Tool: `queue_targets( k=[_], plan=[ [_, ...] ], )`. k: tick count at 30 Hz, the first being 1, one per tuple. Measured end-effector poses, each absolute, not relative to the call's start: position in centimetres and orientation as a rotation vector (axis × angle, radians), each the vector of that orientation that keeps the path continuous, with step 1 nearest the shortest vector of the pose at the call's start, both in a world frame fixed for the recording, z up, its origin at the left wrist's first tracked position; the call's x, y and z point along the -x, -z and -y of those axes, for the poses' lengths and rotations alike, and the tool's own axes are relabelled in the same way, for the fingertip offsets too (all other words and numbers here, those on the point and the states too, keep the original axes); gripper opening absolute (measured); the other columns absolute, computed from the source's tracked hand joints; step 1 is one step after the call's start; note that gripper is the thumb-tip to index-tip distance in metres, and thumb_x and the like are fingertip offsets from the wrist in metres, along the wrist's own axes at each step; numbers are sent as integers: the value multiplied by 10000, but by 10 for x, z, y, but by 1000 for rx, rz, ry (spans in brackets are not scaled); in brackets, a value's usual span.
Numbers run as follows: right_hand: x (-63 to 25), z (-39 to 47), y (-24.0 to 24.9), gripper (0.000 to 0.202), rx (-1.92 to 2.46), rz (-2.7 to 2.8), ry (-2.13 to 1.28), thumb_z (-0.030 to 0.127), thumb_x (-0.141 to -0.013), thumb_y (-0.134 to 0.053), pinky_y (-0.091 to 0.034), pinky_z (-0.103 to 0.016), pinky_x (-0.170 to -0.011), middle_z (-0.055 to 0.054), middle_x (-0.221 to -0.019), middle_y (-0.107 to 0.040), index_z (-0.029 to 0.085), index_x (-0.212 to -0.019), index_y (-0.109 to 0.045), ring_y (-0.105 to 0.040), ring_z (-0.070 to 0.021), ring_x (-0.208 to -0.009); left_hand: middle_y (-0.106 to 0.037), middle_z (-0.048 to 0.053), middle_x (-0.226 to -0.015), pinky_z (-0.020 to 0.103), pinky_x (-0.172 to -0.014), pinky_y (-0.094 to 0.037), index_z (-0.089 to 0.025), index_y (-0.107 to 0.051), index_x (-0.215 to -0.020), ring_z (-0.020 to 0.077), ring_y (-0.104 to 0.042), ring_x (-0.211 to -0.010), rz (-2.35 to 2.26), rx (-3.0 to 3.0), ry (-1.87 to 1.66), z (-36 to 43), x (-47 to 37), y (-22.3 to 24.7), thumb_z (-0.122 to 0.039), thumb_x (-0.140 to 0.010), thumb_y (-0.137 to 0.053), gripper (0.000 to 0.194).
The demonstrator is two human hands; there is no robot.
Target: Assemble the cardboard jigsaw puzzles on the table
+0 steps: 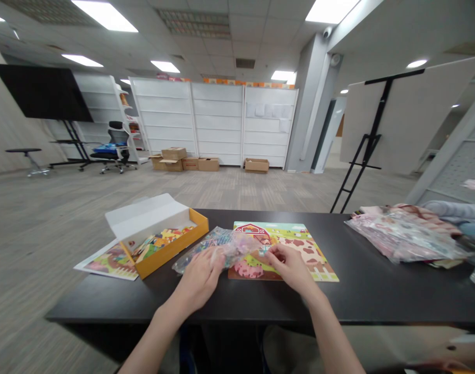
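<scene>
A clear plastic bag (206,244) with small colourful contents lies between the open box and the farm picture board. My left hand (202,272) is closed on the bag's crumpled plastic. Over the middle of the farm picture board (295,234), my right hand (286,262) is closed in a pinch, and what its fingertips hold, if anything, is too small to make out. The board shows a red barn, a spotted cow and a pink pig. The bag's right end overlaps the board's left part.
A yellow box (171,253) with its white lid raised holds colourful pieces at the left. Beneath it lies a printed sheet (112,262). Bagged pink fabric (401,234) sits at the right of the black table (362,296).
</scene>
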State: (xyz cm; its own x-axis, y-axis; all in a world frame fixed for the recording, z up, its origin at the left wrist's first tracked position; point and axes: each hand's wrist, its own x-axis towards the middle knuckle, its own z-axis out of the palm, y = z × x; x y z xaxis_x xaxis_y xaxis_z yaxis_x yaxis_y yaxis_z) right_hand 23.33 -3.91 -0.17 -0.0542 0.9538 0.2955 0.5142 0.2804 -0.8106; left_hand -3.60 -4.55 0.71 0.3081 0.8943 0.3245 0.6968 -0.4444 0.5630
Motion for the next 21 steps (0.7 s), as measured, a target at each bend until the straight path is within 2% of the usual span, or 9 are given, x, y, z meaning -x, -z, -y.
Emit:
queue_targets(
  k=[3,5,8,9,11,13,16,18,21],
  plan=[
    [-211,47,-4,230,1219,1802,-859,403,-905,-610,-497,-291,-636,-27,-776,-712,197,-834,-682,-649,-178,-690,-625,104,-1416,462,-1229,-305,-187,-634,-1351,256,-483,-1408,-1355,-1955,-1173,36,28,-18,-518,-1041,-253,592],
    [-191,52,-3,279,1149,1824,-900,405,-872,-679,-541,-324,-730,-57,-990,-734,210,-1071,-699,-675,-199,-822,-604,92,-1445,454,-1254,-253,-186,-606,-1383,241,-438,-1447,-1308,-1792,-1332,31,21,-25,-528,-1039,-249,602],
    [-161,54,4,757,1047,1822,-877,373,-749,-822,-519,-425,-979,-100,-1327,-631,262,-1434,-519,-627,-264,-1136,-563,81,-1491,441,-1267,-218,-189,-589,-1397,226,-372,-1490,-1271,-1645,-1438,27,5,-33,-502,-1038,-254,583],
    [-153,53,7,865,1017,1811,-877,362,-720,-844,-487,-456,-1040,-110,-1388,-589,268,-1488,-458,-587,-283,-1216,-543,77,-1511,435,-1271,-205,-189,-594,-1392,225,-336,-1509,-1266,-1631,-1435,27,0,-34,-488,-1037,-258,573],
    [-141,49,10,947,957,1786,-878,335,-702,-848,-424,-501,-1116,-127,-1453,-532,256,-1530,-394,-510,-309,-1325,-519,75,-1533,432,-1276,-188,-190,-580,-1408,223,-289,-1529,-1250,-1647,-1409,29,-12,-33,-467,-1034,-259,565],
    [-136,44,9,903,885,1777,-855,290,-720,-812,-363,-522,-1166,-140,-1466,-517,228,-1522,-402,-459,-320,-1377,-471,90,-1568,443,-1281,-168,-172,-524,-1459,227,-270,-1536,-1221,-1728,-1355,32,-21,-30,-461,-1033,-254,581],
    [-136,40,4,680,811,1765,-812,249,-802,-700,-353,-520,-1172,-142,-1416,-569,210,-1451,-500,-496,-312,-1347,-384,138,-1614,478,-1282,-155,-132,-465,-1502,262,-259,-1540,-1192,-1907,-1153,38,-25,-28,-513,-1014,-334,633],
    [-140,39,0,548,809,1732,-828,290,-857,-654,-390,-517,-1144,-132,-1367,-617,215,-1393,-568,-550,-313,-1290,-354,156,-1625,485,-1277,-175,-126,-445,-1516,280,-272,-1534,-1149,-2007,-1019,42,-22,-29,-556,-994,-400,677],
    [-144,36,0,453,856,1619,-958,453,-920,-603,-447,-514,-1086,-114,-1247,-702,215,-1303,-650,-617,-319,-1206,-378,139,-1617,469,-1266,-221,-156,-440,-1521,266,-320,-1515,-1085,-2058,-1011,44,-14,-30,-566,-1011,-369,659]
  ],
)
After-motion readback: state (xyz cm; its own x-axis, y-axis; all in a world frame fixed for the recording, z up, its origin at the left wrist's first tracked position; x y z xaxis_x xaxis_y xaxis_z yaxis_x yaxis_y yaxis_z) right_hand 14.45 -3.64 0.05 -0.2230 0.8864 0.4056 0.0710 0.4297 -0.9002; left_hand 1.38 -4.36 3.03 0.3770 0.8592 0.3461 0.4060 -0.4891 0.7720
